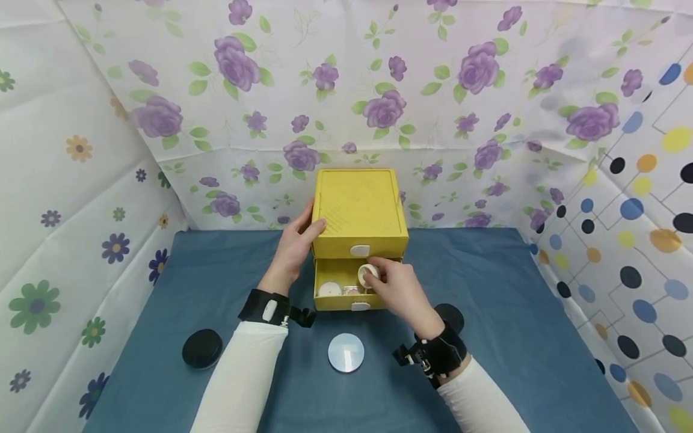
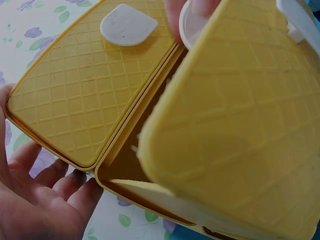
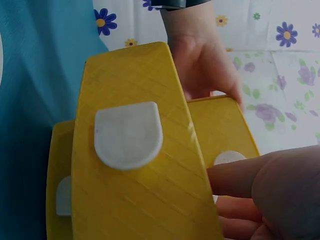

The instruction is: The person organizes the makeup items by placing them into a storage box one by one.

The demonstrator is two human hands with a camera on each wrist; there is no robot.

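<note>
A yellow drawer box [image 1: 357, 204] stands at the back of the table, with one drawer [image 1: 338, 305] pulled out below its top one. My left hand [image 1: 292, 246] holds the box's left side, thumb at its upper edge. In the left wrist view, the left fingers [image 2: 55, 182] bend against that side. Over the open drawer, my right hand [image 1: 400, 285] pinches a small round white piece with a raised rim [image 1: 361, 275] between thumb and fingers. A white disc [image 1: 330, 289] and a small clear item [image 1: 352, 290] lie inside the drawer.
A pale shiny disc [image 1: 346, 353] lies in front of the box. Black round things are at the left [image 1: 203, 349] and beside the right wrist [image 1: 450, 316]. Another yellow drawer front [image 3: 60, 150] shows beyond the open one. Floral cloth [image 1: 325, 120] hangs behind.
</note>
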